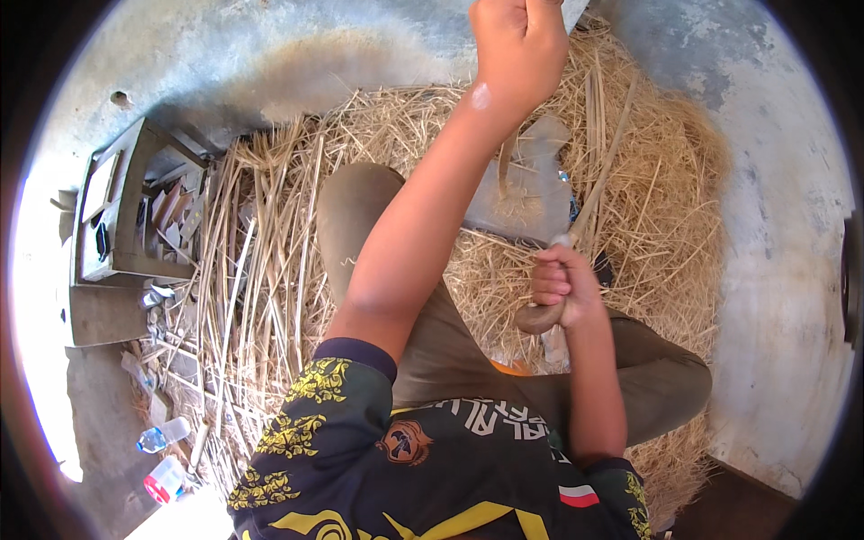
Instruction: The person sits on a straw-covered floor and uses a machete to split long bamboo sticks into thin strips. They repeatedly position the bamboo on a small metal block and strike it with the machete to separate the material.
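My left arm stretches far forward, and its hand (519, 40) is curled closed at the top edge of the picture. Part of that hand is cut off, so what it holds, if anything, is hidden. Close to my body, over my lap, my right hand (571, 281) is wrapped around a curved brown wooden handle (540, 318), whose hooked end sticks out below the fingers. A long pale strip (589, 211) runs forward from just beyond this hand. Ahead lies a grey flat slab (513, 202) with shavings on it.
Loose straw-like shavings (666, 207) are heaped ahead and to the right against a wall (783, 207). Long split strips (270, 243) lie to the left. Beyond them stand a wooden shelf (135, 211) with odds and ends, a plastic bottle (164, 436) and a red-and-white container (165, 480).
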The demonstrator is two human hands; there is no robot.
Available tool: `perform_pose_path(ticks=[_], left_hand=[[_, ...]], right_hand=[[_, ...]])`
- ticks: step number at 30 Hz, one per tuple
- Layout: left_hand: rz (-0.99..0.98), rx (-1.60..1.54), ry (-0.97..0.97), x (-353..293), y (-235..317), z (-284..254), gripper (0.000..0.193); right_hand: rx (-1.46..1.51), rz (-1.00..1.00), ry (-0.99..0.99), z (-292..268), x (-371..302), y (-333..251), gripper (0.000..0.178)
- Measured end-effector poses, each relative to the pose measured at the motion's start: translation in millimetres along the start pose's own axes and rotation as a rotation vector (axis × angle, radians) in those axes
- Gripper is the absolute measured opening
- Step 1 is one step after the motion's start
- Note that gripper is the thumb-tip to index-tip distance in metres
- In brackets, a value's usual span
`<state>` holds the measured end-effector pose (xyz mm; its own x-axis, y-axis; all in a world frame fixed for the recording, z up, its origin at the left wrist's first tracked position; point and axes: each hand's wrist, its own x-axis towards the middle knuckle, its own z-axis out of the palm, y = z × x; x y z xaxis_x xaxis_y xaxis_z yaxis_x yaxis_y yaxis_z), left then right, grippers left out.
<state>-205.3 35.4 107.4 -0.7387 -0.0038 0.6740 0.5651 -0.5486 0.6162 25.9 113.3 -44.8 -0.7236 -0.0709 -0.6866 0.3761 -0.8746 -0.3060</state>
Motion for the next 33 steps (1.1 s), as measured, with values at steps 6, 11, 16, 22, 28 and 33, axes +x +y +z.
perform_pose_path(ticks=[6, 11, 16, 22, 28, 33], left_hand=[[0.013, -0.007, 0.008, -1.3, 8.8, -0.5, 0.054], [0.145, 0.028, -0.035, 0.3, -10.2, 2.5, 0.053], [-0.066, -0.14, -0.069, -0.7, -7.4, -2.5, 0.051], [-0.165, -0.197, -0.026, 7.2, -9.9, -17.3, 0.05], [-0.276, -0.234, -0.056, 8.6, 2.7, -37.2, 0.053], [-0.324, -0.28, -0.094, 6.9, 2.9, -43.8, 0.056]], right_hand=[[-0.313, -1.024, 0.31, 66.4, -49.6, -32.0, 0.031], [-0.226, -1.187, 0.435, -14.4, 65.3, 62.4, 0.026], [-0.692, -0.217, 0.521, -70.1, 75.6, 91.3, 0.019], [-0.667, -0.285, 0.475, -45.7, 34.6, 67.5, 0.026], [-0.57, -0.704, 0.417, 23.9, -51.8, 14.3, 0.03], [-0.346, -1.32, 0.34, 67.3, -92.0, -33.8, 0.035]])
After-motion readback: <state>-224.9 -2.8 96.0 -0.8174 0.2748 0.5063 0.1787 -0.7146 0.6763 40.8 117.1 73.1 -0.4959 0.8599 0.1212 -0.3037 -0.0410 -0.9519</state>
